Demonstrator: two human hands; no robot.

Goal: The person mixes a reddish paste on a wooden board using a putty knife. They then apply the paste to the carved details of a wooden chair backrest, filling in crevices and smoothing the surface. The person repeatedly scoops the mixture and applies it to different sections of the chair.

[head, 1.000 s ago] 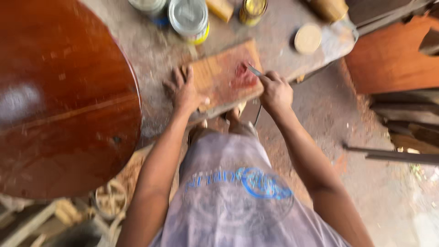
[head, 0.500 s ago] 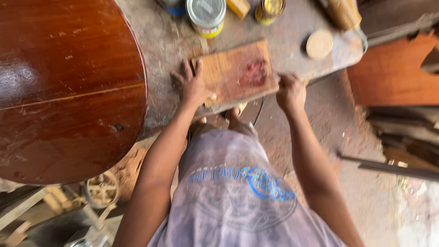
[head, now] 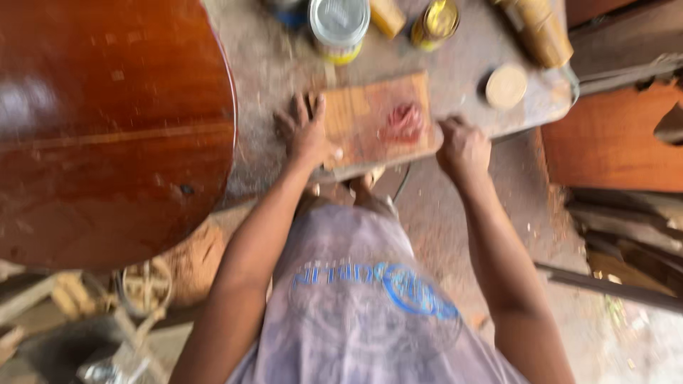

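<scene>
Roughly centred, a small wooden board [head: 370, 121] lies flat on the dusty grey bench top [head: 270, 78], with a smear of reddish paste [head: 403, 121] near its right end. Left hand [head: 307, 135] lies palm down on the board's left edge, fingers spread open and flat, likely pinning it so it doesn't slide. Right hand [head: 464, 147] sits just off the board's right end, fingers curled shut into a fist; blur hides whether it grips anything, cannot tell. Behind the board: a silver-lidded tin [head: 339, 27], a small open can [head: 435, 25], a yellowish block [head: 388, 16] and a round tan lid [head: 506, 86], all within easy reach. A large glossy brown round tabletop [head: 107, 128] fills the left side, its edge near the left hand. Person wears a pale printed shirt [head: 363, 313].
</scene>
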